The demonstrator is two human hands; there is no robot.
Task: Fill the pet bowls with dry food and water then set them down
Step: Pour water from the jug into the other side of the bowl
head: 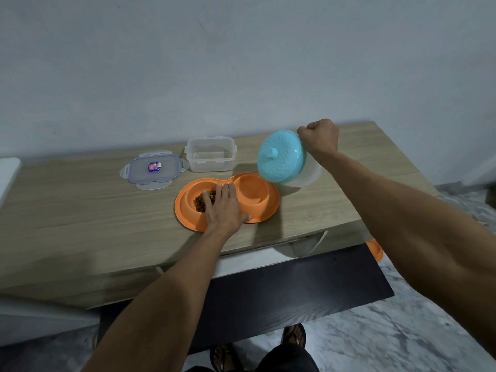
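Observation:
An orange double pet bowl [264, 210] lies on the wooden table [80, 210]. Its left well holds brown dry food [200, 202]; its right well [252, 191] looks empty, though I cannot tell if water is in it. My left hand [224, 208] rests flat on the bowl's middle and front rim, fingers partly over the food. My right hand [319, 139] is closed on the handle of a clear water jug with a turquoise lid [280, 157], which is tipped steeply toward the right well. No stream of water is visible.
A clear empty food container [210, 154] stands behind the bowl, its lid [153, 167] lying to the left. A dark low bench [295, 285] sits under the table's front edge. Another orange object [375, 249] lies on the marble floor at right. My sandalled feet [295, 336] are below.

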